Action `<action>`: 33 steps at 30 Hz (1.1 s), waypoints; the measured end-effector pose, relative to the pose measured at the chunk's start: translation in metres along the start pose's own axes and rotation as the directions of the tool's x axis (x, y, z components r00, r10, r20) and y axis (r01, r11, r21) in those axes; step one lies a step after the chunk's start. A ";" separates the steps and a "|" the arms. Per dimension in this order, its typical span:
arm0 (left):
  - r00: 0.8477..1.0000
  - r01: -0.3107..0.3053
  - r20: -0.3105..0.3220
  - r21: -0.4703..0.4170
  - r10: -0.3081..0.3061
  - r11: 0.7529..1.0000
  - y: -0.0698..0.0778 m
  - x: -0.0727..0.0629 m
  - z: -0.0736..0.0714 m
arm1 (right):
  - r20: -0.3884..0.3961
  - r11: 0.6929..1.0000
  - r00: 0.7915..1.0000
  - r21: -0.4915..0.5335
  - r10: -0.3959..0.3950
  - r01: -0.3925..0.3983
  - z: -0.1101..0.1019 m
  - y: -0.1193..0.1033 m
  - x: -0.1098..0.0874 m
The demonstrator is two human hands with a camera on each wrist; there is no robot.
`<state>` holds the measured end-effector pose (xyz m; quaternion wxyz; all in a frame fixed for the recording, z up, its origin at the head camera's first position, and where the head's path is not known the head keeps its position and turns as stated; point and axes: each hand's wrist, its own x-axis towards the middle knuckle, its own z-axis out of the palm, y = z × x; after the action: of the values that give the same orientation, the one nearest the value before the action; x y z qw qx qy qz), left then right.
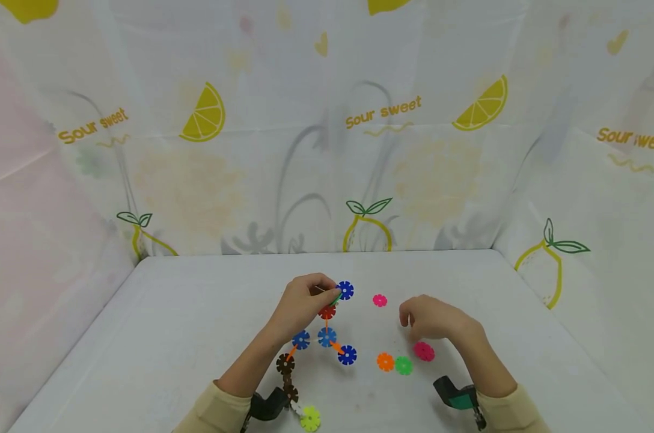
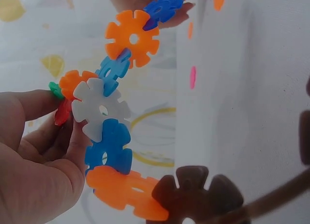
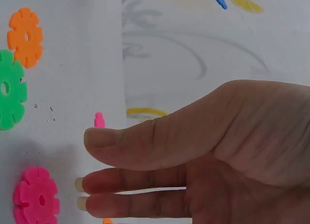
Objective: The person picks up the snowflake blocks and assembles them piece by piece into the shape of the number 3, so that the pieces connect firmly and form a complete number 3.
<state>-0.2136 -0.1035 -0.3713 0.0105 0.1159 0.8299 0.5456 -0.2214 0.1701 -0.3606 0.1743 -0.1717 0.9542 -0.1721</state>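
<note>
My left hand [image 1: 301, 305] pinches a linked chain of notched plastic discs, holding it above the white table. In the left wrist view its fingers are on the red disc [image 2: 63, 112] and the green disc [image 2: 55, 90]. The chain branches through orange, white [image 2: 99, 107] and blue discs [image 2: 110, 144], and its brown discs [image 1: 285, 364] trail toward a yellow-green disc [image 1: 311, 418] near the front. My right hand [image 1: 437, 319] hovers over the table with nothing in it, thumb and fingers extended in the right wrist view. Close below it is a dark pink disc [image 1: 424, 351].
Loose on the table [image 1: 197, 337] are an orange disc [image 1: 385, 362], a green disc [image 1: 404, 365] beside it, and a small pink disc [image 1: 380, 300] farther back. A printed cloth [image 1: 305, 156] hangs behind the table and along its sides.
</note>
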 end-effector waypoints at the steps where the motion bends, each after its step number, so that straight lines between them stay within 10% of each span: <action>1: 1.000 0.000 0.001 0.000 0.000 1.000 0.000 0.000 0.000 | 0.004 1.000 1.000 -0.017 0.014 -0.014 0.000 0.000 -0.001; 15: 1.000 -0.012 0.008 -0.002 0.012 1.000 0.000 -0.001 0.001 | 0.082 0.982 0.983 -0.108 0.164 -0.155 0.013 0.003 0.003; 25: 1.000 -0.011 0.018 0.007 0.011 1.000 -0.001 -0.002 0.002 | -0.020 1.000 1.000 -0.014 -0.015 0.015 0.022 0.009 0.012; 33: 1.000 -0.004 0.021 -0.013 0.005 1.000 0.000 -0.002 0.001 | -0.147 0.982 0.974 0.062 -0.170 0.180 0.017 0.013 0.022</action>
<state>-0.2114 -0.1027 -0.3723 0.0189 0.1235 0.8259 0.5497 -0.2376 0.1680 -0.3868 0.0968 -0.2358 0.9382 -0.2339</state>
